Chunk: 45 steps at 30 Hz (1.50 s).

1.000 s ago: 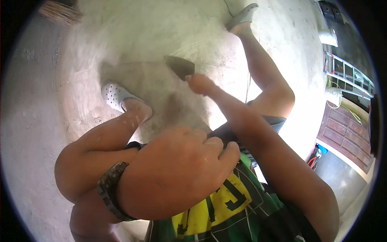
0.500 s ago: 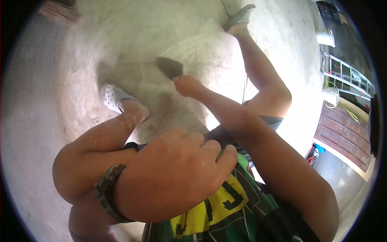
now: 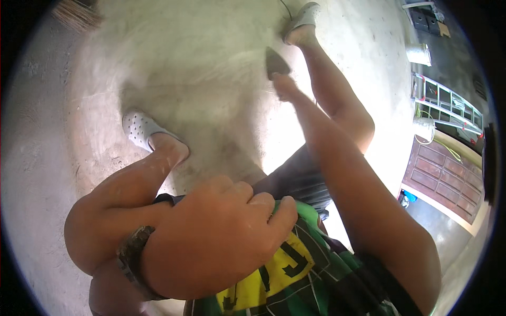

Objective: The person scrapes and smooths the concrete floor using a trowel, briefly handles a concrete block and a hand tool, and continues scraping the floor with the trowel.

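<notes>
My right hand (image 3: 286,88) is stretched far out and closed round a trowel. The trowel's dark, pointed blade (image 3: 275,63) lies over the pale concrete floor (image 3: 190,47), close to my far right foot. In front of my shirt, my left hand (image 3: 216,239) is held near the camera with its fingers curled inward. Whatever those fingers may hold is hidden beneath them. A dark watch (image 3: 134,252) is on the left wrist.
My feet, in pale clogs (image 3: 141,129), stand wide apart on the floor. A bundle of broom bristles (image 3: 78,17) lies far left. To the right are a metal ladder (image 3: 448,102), white buckets (image 3: 419,54) and a brown panelled door (image 3: 443,174).
My right hand and the trowel have moved away from me and to the right across the floor. My left hand has shifted slightly left and stays curled.
</notes>
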Each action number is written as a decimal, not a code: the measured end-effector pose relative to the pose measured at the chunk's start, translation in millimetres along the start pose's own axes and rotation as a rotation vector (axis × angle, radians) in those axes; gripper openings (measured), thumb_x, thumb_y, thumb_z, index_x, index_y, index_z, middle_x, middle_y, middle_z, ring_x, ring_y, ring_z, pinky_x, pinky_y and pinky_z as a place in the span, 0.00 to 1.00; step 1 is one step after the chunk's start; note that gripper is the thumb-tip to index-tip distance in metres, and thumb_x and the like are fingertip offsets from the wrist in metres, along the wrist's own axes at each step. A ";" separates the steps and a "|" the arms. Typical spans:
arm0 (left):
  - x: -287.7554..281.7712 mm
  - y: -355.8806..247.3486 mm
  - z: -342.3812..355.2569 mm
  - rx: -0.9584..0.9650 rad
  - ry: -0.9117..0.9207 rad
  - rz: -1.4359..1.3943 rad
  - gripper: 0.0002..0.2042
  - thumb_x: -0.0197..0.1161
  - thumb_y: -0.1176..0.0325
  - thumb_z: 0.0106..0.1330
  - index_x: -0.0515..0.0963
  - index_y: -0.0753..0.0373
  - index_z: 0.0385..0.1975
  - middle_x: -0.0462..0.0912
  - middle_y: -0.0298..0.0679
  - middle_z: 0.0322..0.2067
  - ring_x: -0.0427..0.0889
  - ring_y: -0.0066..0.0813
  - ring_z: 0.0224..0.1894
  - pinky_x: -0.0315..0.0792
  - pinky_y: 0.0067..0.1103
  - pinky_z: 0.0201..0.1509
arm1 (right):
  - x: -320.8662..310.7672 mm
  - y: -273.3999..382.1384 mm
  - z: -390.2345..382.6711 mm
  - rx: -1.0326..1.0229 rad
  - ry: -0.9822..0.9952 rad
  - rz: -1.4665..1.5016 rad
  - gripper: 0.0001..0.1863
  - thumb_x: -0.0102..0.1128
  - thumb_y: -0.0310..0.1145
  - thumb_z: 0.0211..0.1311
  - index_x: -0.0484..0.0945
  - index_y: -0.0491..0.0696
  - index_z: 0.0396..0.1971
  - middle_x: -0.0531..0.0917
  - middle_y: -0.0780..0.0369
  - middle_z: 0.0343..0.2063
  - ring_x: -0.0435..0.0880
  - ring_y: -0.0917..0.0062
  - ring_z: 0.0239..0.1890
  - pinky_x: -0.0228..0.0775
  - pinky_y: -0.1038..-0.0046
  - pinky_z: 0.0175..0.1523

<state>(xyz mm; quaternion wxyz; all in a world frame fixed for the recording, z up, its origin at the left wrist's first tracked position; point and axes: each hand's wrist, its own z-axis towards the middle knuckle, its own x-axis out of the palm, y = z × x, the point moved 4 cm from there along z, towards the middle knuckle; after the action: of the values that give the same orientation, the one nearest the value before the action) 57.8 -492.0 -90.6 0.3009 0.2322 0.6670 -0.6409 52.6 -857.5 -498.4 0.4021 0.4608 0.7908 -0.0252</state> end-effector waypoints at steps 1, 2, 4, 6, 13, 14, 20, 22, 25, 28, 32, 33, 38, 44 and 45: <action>-0.6 -2.6 7.3 0.056 -0.012 -0.024 0.18 0.71 0.58 0.64 0.85 0.64 0.47 0.82 0.36 0.25 0.82 0.32 0.29 0.76 0.30 0.34 | 11.0 -5.3 5.0 -0.065 0.059 -0.215 0.16 0.44 0.36 0.77 0.78 0.42 0.47 0.85 0.49 0.38 0.88 0.59 0.35 0.88 0.55 0.36; 0.1 -3.1 6.1 0.054 -0.020 -0.043 0.18 0.71 0.58 0.64 0.85 0.64 0.47 0.82 0.36 0.25 0.82 0.33 0.29 0.76 0.30 0.34 | 33.0 22.2 -0.3 -0.189 0.080 -0.340 0.16 0.46 0.34 0.75 0.79 0.40 0.48 0.86 0.48 0.38 0.89 0.58 0.35 0.87 0.56 0.37; 0.1 -1.9 7.9 0.064 -0.006 -0.032 0.18 0.71 0.58 0.64 0.85 0.64 0.47 0.82 0.36 0.25 0.82 0.33 0.29 0.76 0.30 0.35 | 62.9 67.4 -20.5 -0.417 0.061 -0.594 0.17 0.49 0.30 0.71 0.81 0.37 0.50 0.87 0.47 0.37 0.90 0.55 0.34 0.87 0.58 0.40; -0.7 -2.7 1.6 0.028 -0.002 -0.011 0.18 0.70 0.58 0.64 0.85 0.64 0.47 0.82 0.36 0.25 0.82 0.33 0.29 0.76 0.30 0.36 | 71.5 122.6 -46.3 -0.542 0.151 -0.754 0.18 0.46 0.33 0.74 0.77 0.38 0.54 0.86 0.47 0.35 0.89 0.56 0.34 0.83 0.58 0.38; -2.5 3.3 -2.4 -0.008 -0.086 -0.018 0.19 0.72 0.57 0.62 0.85 0.62 0.48 0.80 0.35 0.24 0.81 0.32 0.28 0.75 0.28 0.37 | -0.9 76.3 -32.1 -0.080 0.028 -0.177 0.30 0.51 0.52 0.75 0.76 0.37 0.55 0.86 0.46 0.42 0.89 0.57 0.34 0.83 0.58 0.38; -7.4 2.7 -8.3 -0.039 -0.092 0.019 0.20 0.73 0.57 0.60 0.85 0.62 0.48 0.79 0.34 0.23 0.80 0.31 0.27 0.74 0.28 0.36 | -11.9 72.3 -35.0 -0.067 -0.083 -0.099 0.30 0.52 0.53 0.74 0.80 0.35 0.47 0.86 0.45 0.43 0.90 0.55 0.36 0.82 0.56 0.42; -38.2 -2.5 -8.8 -0.106 -0.095 0.025 0.20 0.75 0.58 0.54 0.87 0.62 0.44 0.76 0.32 0.20 0.78 0.28 0.26 0.72 0.26 0.32 | -56.1 17.3 -18.3 -0.007 -0.098 -0.228 0.16 0.53 0.35 0.71 0.84 0.40 0.47 0.82 0.46 0.54 0.87 0.58 0.50 0.81 0.57 0.55; -34.2 -6.8 -13.5 -0.014 -0.116 0.027 0.17 0.73 0.61 0.54 0.87 0.58 0.43 0.75 0.33 0.23 0.77 0.26 0.26 0.76 0.28 0.33 | -33.9 25.0 -15.1 -0.310 -0.040 -0.874 0.15 0.54 0.35 0.70 0.86 0.41 0.42 0.84 0.49 0.51 0.87 0.58 0.51 0.80 0.57 0.56; -42.5 -18.9 -9.5 -0.034 -0.076 0.014 0.17 0.73 0.61 0.54 0.86 0.59 0.44 0.75 0.33 0.23 0.77 0.27 0.26 0.77 0.29 0.33 | 23.3 75.8 -37.0 -0.057 -0.152 -0.407 0.17 0.54 0.35 0.70 0.79 0.40 0.50 0.85 0.44 0.50 0.85 0.50 0.56 0.78 0.54 0.60; -34.3 -2.1 -6.7 -0.132 -0.105 0.133 0.21 0.74 0.58 0.55 0.86 0.63 0.47 0.76 0.33 0.21 0.79 0.31 0.26 0.74 0.29 0.34 | 36.6 109.8 -56.9 -0.242 0.009 -0.487 0.19 0.50 0.38 0.72 0.76 0.40 0.54 0.85 0.42 0.49 0.86 0.47 0.51 0.78 0.51 0.58; -19.5 2.3 14.8 -0.016 -0.097 0.055 0.22 0.72 0.59 0.58 0.84 0.65 0.49 0.78 0.35 0.23 0.81 0.36 0.29 0.76 0.32 0.38 | -26.5 55.2 -20.4 -0.054 0.031 -0.311 0.20 0.50 0.41 0.72 0.83 0.41 0.47 0.85 0.44 0.50 0.87 0.51 0.52 0.78 0.53 0.57; -19.3 -3.2 16.4 0.000 -0.092 0.062 0.22 0.72 0.59 0.58 0.84 0.65 0.49 0.78 0.35 0.23 0.81 0.36 0.29 0.76 0.32 0.38 | -39.9 44.3 -26.1 -0.041 -0.018 -0.338 0.20 0.50 0.40 0.72 0.82 0.40 0.49 0.84 0.43 0.51 0.86 0.51 0.53 0.78 0.54 0.58; -1.3 -18.2 14.6 0.039 0.083 0.158 0.19 0.69 0.60 0.62 0.83 0.65 0.49 0.79 0.36 0.24 0.82 0.36 0.31 0.76 0.33 0.42 | 12.6 60.8 -37.7 -0.091 0.021 -0.555 0.22 0.49 0.40 0.73 0.75 0.37 0.55 0.83 0.41 0.53 0.83 0.50 0.59 0.75 0.53 0.63; -6.2 -2.1 17.7 -0.020 0.064 0.222 0.20 0.69 0.59 0.62 0.83 0.65 0.49 0.81 0.38 0.26 0.83 0.36 0.33 0.76 0.34 0.44 | -26.7 15.2 -4.7 -0.142 -0.033 -0.689 0.24 0.51 0.39 0.70 0.74 0.33 0.53 0.84 0.40 0.50 0.84 0.48 0.57 0.75 0.53 0.63; -5.5 -5.2 12.3 -0.032 0.067 0.215 0.20 0.69 0.59 0.62 0.83 0.65 0.49 0.81 0.38 0.26 0.83 0.36 0.33 0.76 0.34 0.44 | -7.0 24.6 -11.6 -0.173 -0.054 -0.672 0.24 0.51 0.39 0.70 0.74 0.32 0.54 0.84 0.39 0.49 0.85 0.48 0.56 0.75 0.53 0.64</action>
<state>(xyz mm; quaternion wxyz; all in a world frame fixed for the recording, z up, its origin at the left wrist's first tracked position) 59.4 -504.2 -83.0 0.3492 0.3186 0.6582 -0.5860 65.6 -843.6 -477.9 0.4295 0.1382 0.8867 -0.1011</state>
